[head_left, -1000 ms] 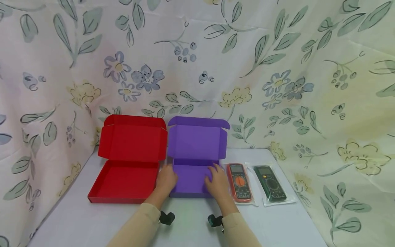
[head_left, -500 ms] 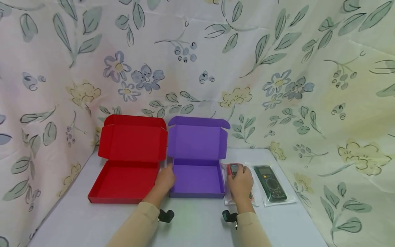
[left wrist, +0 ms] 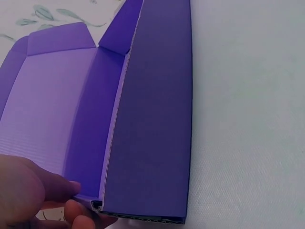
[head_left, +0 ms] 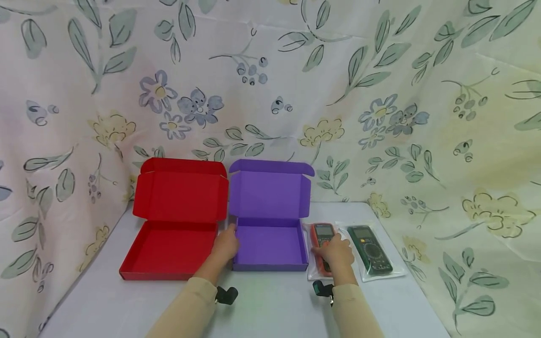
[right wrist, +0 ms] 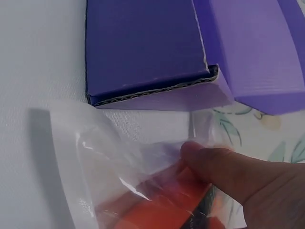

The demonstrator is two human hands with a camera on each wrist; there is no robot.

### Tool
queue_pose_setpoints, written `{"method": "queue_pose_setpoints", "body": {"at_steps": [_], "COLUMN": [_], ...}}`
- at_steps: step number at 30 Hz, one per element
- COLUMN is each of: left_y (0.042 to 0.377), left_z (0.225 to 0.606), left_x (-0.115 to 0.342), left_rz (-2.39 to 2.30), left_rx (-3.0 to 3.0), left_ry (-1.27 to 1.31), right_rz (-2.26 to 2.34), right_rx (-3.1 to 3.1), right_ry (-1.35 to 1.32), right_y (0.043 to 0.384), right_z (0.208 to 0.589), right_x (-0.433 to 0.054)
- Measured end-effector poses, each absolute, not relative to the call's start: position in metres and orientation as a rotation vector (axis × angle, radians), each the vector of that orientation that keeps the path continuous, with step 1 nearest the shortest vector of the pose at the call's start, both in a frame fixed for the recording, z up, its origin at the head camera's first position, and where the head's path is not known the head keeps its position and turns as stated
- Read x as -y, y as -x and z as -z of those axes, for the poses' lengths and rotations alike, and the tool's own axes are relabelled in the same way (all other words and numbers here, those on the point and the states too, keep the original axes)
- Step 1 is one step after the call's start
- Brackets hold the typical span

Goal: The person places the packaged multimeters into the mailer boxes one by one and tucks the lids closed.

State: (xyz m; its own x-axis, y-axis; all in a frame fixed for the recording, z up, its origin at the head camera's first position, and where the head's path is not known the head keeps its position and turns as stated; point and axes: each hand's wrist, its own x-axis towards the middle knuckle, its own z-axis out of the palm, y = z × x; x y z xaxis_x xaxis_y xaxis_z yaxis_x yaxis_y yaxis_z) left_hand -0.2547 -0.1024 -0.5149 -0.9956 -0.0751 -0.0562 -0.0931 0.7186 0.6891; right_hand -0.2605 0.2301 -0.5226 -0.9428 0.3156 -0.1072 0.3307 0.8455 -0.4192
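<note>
Our right hand grips the oblong orange-red plastic multimeter, clear-bagged, at three o'clock of the purple cardboard box our left hand pinches; the meter seems stiff but slippery, best held by its sides.

No text, labels or numbers readable

The head view looks forward and down; both wrist views share the purple box, close up.
</note>
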Motion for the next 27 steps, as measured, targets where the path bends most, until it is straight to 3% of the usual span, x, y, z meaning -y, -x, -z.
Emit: {"method": "queue_pose_setpoints", "body": {"at_steps": [27], "left_y": [0.254], "left_z": [0.523], "left_x": [0.108], "left_rz": [-1.405], "left_rx": [-2.714], "left_ry": [0.209], "right_rz": [0.673], "right_rx": [-2.978], "right_ry": [-0.528], "right_y": [0.262], "right_z": [0.528], "right_x": [-0.243]}}
